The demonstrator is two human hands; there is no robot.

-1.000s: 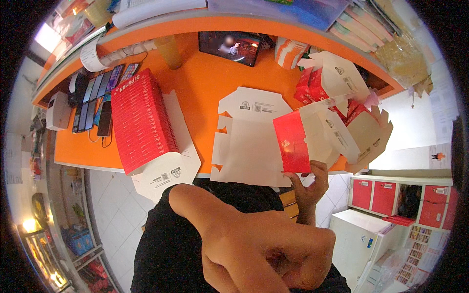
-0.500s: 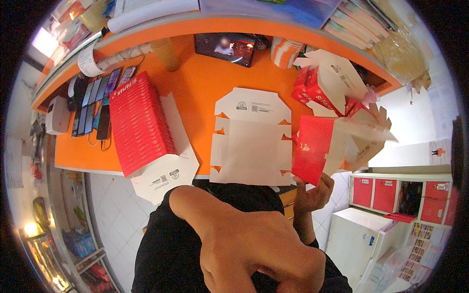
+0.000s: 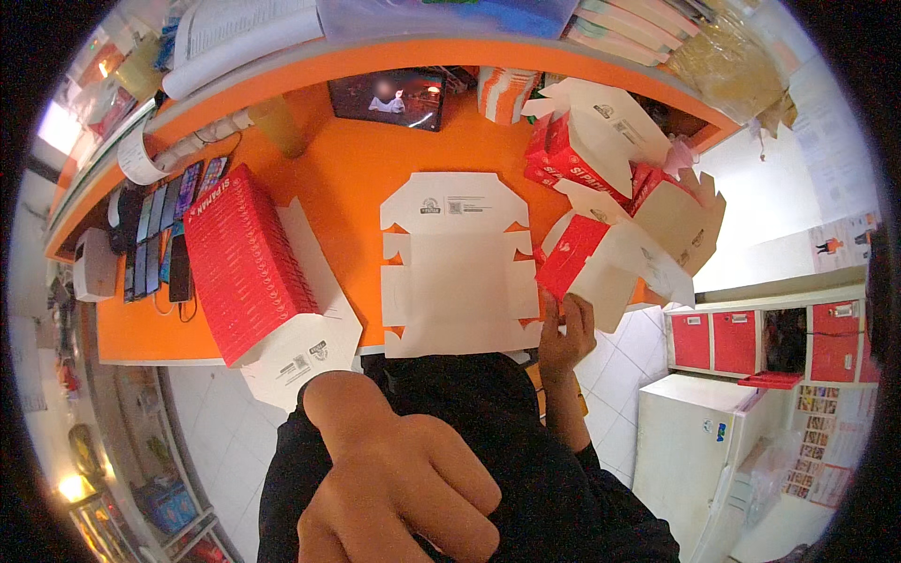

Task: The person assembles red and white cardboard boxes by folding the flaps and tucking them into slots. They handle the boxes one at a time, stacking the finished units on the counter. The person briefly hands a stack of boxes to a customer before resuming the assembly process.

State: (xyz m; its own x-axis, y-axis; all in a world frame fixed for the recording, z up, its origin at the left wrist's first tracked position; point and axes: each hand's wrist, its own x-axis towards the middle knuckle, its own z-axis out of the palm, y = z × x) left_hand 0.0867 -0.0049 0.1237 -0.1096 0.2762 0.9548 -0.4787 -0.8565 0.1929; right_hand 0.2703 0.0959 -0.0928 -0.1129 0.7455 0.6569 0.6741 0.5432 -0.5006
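Left hand (image 3: 399,493): fingers curled; cannot tell whether holding anything.
Right hand (image 3: 567,330): holding red-and-white carton (image 3: 574,253) by its near edge.
Counter (image 3: 328,159): flat carton blank (image 3: 460,291).

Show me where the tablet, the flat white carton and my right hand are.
Tablet (image 3: 388,98): head view, middle of its lit screen.
Flat white carton (image 3: 460,286): head view, middle of its plain panel.
Right hand (image 3: 566,342): head view, middle of the hand, below the fingers.

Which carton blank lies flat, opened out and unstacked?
The central white carton blank, its printed flap at the far end. The red carton stack to its left is piled up; the cartons to its right are partly folded.
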